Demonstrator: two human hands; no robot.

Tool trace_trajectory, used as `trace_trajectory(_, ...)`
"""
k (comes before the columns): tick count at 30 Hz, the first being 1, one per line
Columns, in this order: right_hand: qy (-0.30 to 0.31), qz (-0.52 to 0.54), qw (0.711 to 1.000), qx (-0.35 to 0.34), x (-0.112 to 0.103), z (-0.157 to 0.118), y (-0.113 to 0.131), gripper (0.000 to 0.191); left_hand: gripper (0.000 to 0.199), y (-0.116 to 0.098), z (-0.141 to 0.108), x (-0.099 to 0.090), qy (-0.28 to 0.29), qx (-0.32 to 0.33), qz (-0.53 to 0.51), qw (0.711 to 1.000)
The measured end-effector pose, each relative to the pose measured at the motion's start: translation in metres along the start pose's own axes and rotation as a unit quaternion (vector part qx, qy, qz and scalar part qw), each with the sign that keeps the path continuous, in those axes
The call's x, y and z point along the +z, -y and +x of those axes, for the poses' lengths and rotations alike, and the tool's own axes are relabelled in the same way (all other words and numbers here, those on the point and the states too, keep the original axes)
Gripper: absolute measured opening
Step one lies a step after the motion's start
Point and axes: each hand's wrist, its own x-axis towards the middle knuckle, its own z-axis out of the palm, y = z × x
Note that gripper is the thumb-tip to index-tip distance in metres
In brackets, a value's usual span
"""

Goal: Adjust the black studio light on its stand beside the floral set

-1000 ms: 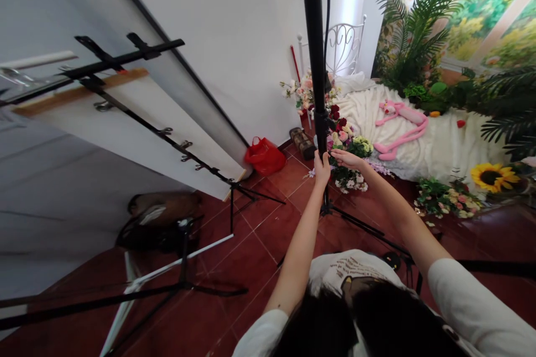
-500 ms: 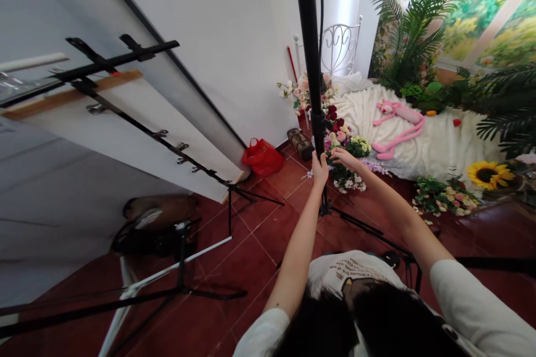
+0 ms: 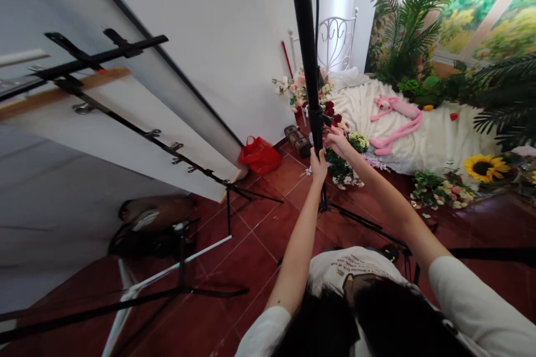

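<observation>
A black light stand (image 3: 309,56) rises in front of me, with a collar and a knob (image 3: 325,119) partway up its pole. My left hand (image 3: 319,167) is wrapped around the pole below that collar. Just under the knob, to the right of the pole, is my right hand (image 3: 340,144); its fingers are apart and reach toward the knob. Whether the fingertips touch the knob I cannot tell. A thin black cable (image 3: 316,11) runs down beside the pole's upper part.
Bunches of artificial flowers (image 3: 347,173) lie behind the stand. Beyond is a white-draped bed (image 3: 444,148) with a pink plush toy (image 3: 402,117). A red bag (image 3: 260,155) sits by the wall. At left, a clipped backdrop frame (image 3: 138,125) leans above stand legs (image 3: 180,290).
My right hand has risen along the pole toward the knob. My left hand stays on the pole. The view has shifted slightly.
</observation>
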Motion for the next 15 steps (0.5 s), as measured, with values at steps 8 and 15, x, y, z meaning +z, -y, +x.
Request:
trace_trajectory(8, -0.034, -0.200, 0.977, -0.068, 0.049, -0.003, 0.018, 0.035, 0.069, 0.007, 0.000, 0.007, -0.031, 0.005, -0.003, 0.999)
trace_trajectory(15, -0.171, -0.266, 0.948, -0.051, 0.060, -0.005, -0.004, 0.048, 0.052, 0.022, -0.010, 0.003, -0.021, 0.027, -0.017, 0.999)
